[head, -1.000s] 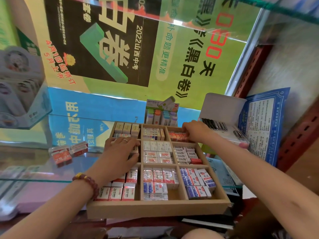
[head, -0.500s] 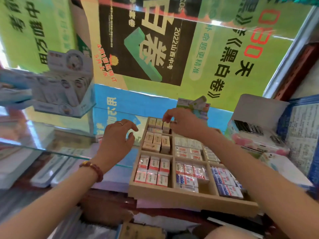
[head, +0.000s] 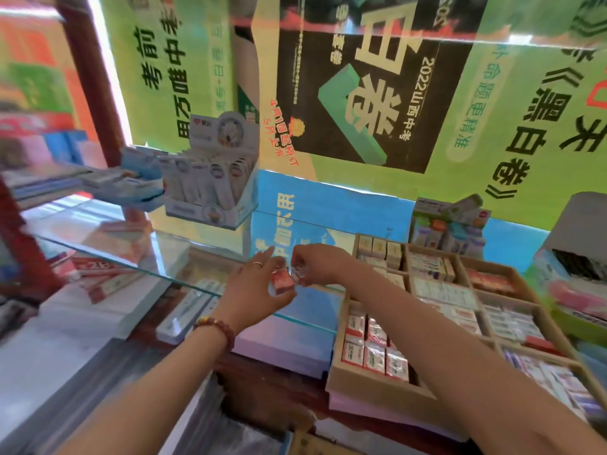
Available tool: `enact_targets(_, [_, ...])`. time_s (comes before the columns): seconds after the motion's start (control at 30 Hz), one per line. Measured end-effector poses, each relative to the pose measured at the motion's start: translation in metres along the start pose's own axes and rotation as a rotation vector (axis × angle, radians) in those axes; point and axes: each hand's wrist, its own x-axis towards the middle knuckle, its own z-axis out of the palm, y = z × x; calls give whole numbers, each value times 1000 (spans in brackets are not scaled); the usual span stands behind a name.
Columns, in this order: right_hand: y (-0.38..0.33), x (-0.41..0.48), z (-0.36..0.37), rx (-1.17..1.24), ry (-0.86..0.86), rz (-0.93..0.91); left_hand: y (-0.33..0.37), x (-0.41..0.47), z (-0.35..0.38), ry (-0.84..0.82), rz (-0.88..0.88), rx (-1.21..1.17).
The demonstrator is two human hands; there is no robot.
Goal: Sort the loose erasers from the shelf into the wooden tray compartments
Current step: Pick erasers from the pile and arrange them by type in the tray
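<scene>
**Glass shelf** [head: 108, 247]: a clear pane running from the far left to the tray. Red-and-white boxes [head: 98, 277] show beneath it.

**Display box** [head: 210, 188]: white card, standing at the back of the shelf, left of both hands.

**Left hand** [head: 254, 287]: the forearm reaches up from bottom left, with a bead bracelet [head: 215, 325] at the wrist and a ring on one finger. The back of the hand faces the camera. Thumb and fingers curl round a red eraser [head: 281, 282], held over the front part of the shelf.

**Red eraser**: a small wrapped block.
- Handling: likely light, and firm with a little give. The glossy wrapper may slip.
- Best hold: across its two long sides, thumb against fingers, as it is held here.

**Right hand** [head: 317, 264]: the forearm crosses from bottom right in front of the tray, with the wrist bent inward. The fingertips pinch a second eraser [head: 297, 274], paler and blurred. It sits just beside the red one, and I cannot tell whether they touch.

**Wooden tray** [head: 371, 385]: right of the hands and divided into compartments. Most are packed with rows of wrapped erasers [head: 364, 349], red-labelled ones in the near left compartment.

**Location of loose stock**: both held erasers are outside the tray, to its left. Neither has yet been sorted into a compartment.
</scene>
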Motion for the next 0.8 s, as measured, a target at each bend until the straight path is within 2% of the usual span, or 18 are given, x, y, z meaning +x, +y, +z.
enact_targets(0.13, [4,-5,-6,-75,-34,7,4,3,3,54,11,142])
enact_targets(0.23, [6,-17,-20,-171,64,18,7,8,5,47,47,249])
enact_targets(0.3, [8,-25,-33,-29,126,40,11,10,7,38,89,283])
enact_targets(0.43, [26,-46,-51,580,140,107,14,12,7,17,151,308])
enact_targets(0.5, [42,-60,-55,803,191,159,15,11,6,-15,157,322])
enact_targets(0.6, [71,-78,-59,1046,298,314,21,7,3,2,122,298])
enact_targets(0.67, [97,-96,-64,1220,377,489,29,8,0,2,57,193])
enact_targets(0.73, [130,-119,-64,1163,413,653,47,12,-6,13,43,59])
enact_targets(0.8, [160,-142,-62,952,369,798,75,20,-11,45,106,7])
